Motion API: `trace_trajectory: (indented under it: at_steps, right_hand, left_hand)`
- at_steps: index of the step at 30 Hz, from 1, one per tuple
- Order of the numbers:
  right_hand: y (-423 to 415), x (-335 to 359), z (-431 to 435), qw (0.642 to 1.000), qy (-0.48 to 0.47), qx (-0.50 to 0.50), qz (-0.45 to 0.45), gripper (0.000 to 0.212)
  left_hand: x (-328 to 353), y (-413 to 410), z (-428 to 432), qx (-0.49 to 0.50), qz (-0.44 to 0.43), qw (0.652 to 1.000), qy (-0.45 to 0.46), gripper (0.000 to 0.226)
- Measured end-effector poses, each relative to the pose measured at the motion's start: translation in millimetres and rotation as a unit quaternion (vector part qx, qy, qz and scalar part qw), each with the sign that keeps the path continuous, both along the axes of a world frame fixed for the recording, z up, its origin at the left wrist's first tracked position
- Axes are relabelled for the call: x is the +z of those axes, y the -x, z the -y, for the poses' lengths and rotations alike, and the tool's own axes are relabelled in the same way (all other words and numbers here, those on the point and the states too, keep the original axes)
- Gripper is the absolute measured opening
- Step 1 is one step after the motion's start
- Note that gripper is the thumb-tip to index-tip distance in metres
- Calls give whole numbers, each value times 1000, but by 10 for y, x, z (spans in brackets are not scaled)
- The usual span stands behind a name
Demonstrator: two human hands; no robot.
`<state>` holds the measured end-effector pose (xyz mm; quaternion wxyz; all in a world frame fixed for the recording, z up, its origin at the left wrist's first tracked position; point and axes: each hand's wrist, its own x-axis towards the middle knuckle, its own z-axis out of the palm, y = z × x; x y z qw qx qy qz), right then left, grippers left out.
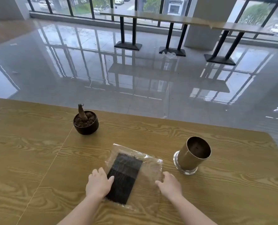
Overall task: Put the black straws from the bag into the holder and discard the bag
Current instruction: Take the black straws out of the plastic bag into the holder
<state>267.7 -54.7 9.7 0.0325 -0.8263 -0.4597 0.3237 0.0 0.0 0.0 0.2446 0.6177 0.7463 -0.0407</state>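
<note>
table (37, 159): wood-grain top, fills the lower half of the frame; everything in play sits on it.
bag (149, 166): clear plastic, lying flat at lower centre, still closed as far as I can tell; far end points toward upper left, near end runs under the hands.
straws (124, 176): black bundle inside the bag, packed to its left side, lying flat; none out yet.
holder (194, 154): gold metal cylinder on a clear base, right of centre, just beside the bag's right edge, not touching it; mouth faces the camera, looks empty inside.
plant pot (86, 123): small dark pot with soil and a bare stub, left of centre, well apart from the bag; not part of the job.
left hand (99, 184): palm down on the bag's left edge, fingers spread flat over the near end of the straws; pressing, not gripping.
right hand (170, 184): palm down at the bag's right edge, fingers loosely curved on the plastic; cannot tell if it pinches the film.
step: very start, first contact with the bag; no straws moved, bag not discarded.
next move: probably needs a firm hold on the bag, finding its open end, then sliding the bundle out toward the holder at right.
bin: none visible in frame.
</note>
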Motion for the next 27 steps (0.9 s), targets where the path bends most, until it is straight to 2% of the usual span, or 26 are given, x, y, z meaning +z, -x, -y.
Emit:
trace_trajectory:
  at_steps: [3,7,11,13,16,19,22,24,27]
  right_hand:
    - [60,-55,30,994,-2,-89,-63,54]
    - [130,-30,55,971,-18,-193,-141,34]
    - [81,-32,56,958,-36,-209,-193,13]
    - [42,-60,54,949,-45,-218,-222,16]
    - [-23,-60,37,927,-73,-256,-265,13]
    - [-71,34,-1,880,-103,-304,-350,5]
    - [-95,172,-46,864,-141,-307,-372,5]
    - [-106,267,-92,863,-169,-302,-369,4]
    - [-113,409,-147,860,-210,-287,-365,4]
  left_hand:
    - [-38,-50,3,49,28,998,13,58]
    - [-64,-103,-39,152,124,980,41,60]
    - [-79,-106,-42,177,170,968,57,44]
    - [-76,-108,-48,182,202,961,43,30]
    - [-49,-97,-67,198,256,946,24,37]
    - [19,-84,-93,204,317,926,22,30]
    - [129,-69,-130,199,388,899,36,22]
    - [212,-49,-170,191,429,882,50,24]
    - [384,-38,-224,191,499,840,91,45]
